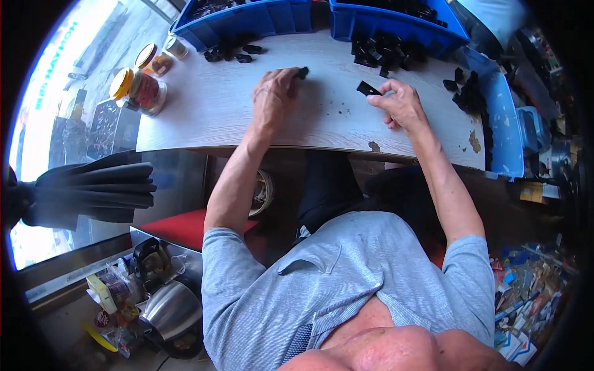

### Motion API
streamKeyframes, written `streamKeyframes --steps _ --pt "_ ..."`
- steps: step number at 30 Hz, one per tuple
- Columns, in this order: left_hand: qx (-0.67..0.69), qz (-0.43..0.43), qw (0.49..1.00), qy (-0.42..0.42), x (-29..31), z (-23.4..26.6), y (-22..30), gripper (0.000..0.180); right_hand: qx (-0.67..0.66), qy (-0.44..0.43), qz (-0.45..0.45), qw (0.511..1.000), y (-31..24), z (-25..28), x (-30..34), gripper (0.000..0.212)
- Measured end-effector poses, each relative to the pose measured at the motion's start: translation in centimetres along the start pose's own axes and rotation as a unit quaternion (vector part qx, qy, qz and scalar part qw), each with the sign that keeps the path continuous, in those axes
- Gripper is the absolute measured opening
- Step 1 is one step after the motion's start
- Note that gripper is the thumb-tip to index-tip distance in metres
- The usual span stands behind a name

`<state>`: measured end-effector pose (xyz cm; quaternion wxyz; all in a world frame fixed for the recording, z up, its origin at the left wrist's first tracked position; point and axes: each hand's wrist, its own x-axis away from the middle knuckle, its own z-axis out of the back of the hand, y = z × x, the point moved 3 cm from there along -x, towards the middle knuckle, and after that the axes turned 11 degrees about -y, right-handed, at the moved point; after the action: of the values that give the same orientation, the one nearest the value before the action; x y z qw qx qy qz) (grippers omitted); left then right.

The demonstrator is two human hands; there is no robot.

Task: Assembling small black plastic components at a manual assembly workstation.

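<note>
Above the white wood-grain table, my left hand is closed around a small black part, of which only the tip shows past the fingers. My right hand pinches a flat black plastic piece with a small light spot, between thumb and index finger. The two hands are apart, with dark crumbs on the tabletop between them. Loose black parts lie beyond my left hand, and a larger heap of black parts lies beyond my right.
Two blue bins holding dark parts stand along the far edge. At the right is a light-blue crate, with more black pieces beside it. Jars with yellow lids stand at the left. A metal kettle sits low left.
</note>
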<state>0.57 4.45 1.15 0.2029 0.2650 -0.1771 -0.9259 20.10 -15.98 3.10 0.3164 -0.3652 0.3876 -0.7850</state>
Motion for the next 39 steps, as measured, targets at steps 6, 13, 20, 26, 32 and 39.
streamKeyframes --steps 6,13,20,26,32,39 --pt "0.078 -0.143 0.986 -0.035 -1.7 -3.9 7.5 0.030 0.020 -0.018 0.013 1.000 -0.1 -0.1 0.1 0.025" --pt "0.110 -0.212 0.964 -0.121 -2.7 -5.1 8.0 0.033 0.008 -0.027 0.010 1.000 0.6 0.2 -0.2 0.025" --pt "0.105 -0.197 0.967 -0.121 -2.2 -5.7 8.3 0.034 -0.005 -0.012 0.027 1.000 0.7 0.0 -0.1 0.018" --pt "0.075 -0.211 0.967 -0.117 -2.0 -5.0 8.9 0.038 -0.028 -0.028 0.014 0.999 0.3 0.1 -0.1 0.019" --pt "0.029 -0.227 0.964 -0.139 -1.7 -5.5 8.7 0.043 -0.008 -0.035 0.004 0.999 0.1 0.0 -0.1 0.021" --pt "-0.003 -0.207 0.970 -0.130 -0.8 -5.0 9.4 0.048 0.001 -0.051 -0.001 0.999 0.3 0.1 -0.5 0.033"
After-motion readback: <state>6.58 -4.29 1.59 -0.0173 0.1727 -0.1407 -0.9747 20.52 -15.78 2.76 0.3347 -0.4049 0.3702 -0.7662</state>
